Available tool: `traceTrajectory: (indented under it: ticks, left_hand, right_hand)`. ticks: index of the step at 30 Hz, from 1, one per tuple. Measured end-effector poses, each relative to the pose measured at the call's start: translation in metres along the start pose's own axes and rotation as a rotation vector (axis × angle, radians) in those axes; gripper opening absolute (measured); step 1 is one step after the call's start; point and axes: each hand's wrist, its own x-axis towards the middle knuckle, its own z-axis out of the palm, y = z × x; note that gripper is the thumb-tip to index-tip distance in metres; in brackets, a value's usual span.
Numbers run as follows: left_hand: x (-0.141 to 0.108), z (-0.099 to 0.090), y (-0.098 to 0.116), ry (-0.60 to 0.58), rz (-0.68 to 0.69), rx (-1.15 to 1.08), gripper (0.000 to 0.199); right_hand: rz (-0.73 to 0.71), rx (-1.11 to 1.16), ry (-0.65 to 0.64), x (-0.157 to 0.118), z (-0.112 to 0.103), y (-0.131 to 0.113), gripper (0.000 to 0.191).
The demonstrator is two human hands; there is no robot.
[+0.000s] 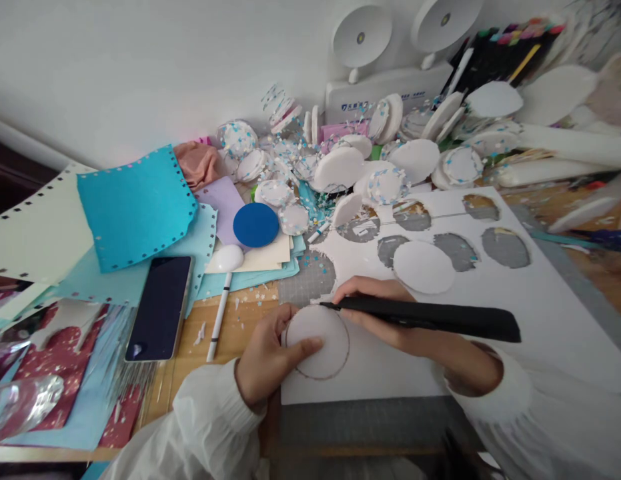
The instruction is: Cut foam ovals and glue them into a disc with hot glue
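Observation:
A white foam board (390,363) lies before me, with a circle outlined in brown (326,327) at its left end. My left hand (277,350) grips the board there, thumb flat on the circle and fingers curled at its left edge. In my right hand (375,307) is a long black-handled cutter (440,319). Its thin tip touches or nearly touches the circle's upper edge. A loose white foam disc (424,267) rests on the board beyond my right hand. Several round holes are cut through the board's far part.
A grey cutting mat (380,423) lies under the board. White foam discs (340,168) with blue-dotted trim crowd the back, before a twin-head lamp (363,37). To the left are a phone (160,310), a white marker (219,317), a blue disc (255,225) and coloured sheets (137,207).

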Motion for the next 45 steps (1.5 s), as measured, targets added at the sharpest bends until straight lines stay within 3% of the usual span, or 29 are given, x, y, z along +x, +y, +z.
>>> traceTrajectory:
  ticks: [13,19,28,37,45]
  left_hand:
    - [-0.001,0.003,0.003,0.010,-0.033,-0.046,0.036]
    - [0.000,0.002,0.002,0.016,-0.017,-0.031,0.036]
    - [-0.001,0.002,0.001,0.020,-0.016,0.015,0.036]
    - [-0.002,0.003,0.004,0.021,-0.023,-0.017,0.034]
    - [0.001,0.003,0.002,0.042,0.001,0.002,0.033]
  right_hand:
    - [0.063,-0.093,0.043,-0.003,-0.001,-0.007,0.007]
    - [-0.007,-0.168,0.047,-0.007,-0.001,0.001,0.005]
    - [-0.045,-0.138,0.048,-0.007,-0.001,-0.008,0.009]
    - [0.026,-0.119,0.061,-0.011,0.001,0.001,0.007]
    - [0.117,-0.094,0.152,-0.016,0.010,-0.010,0.010]
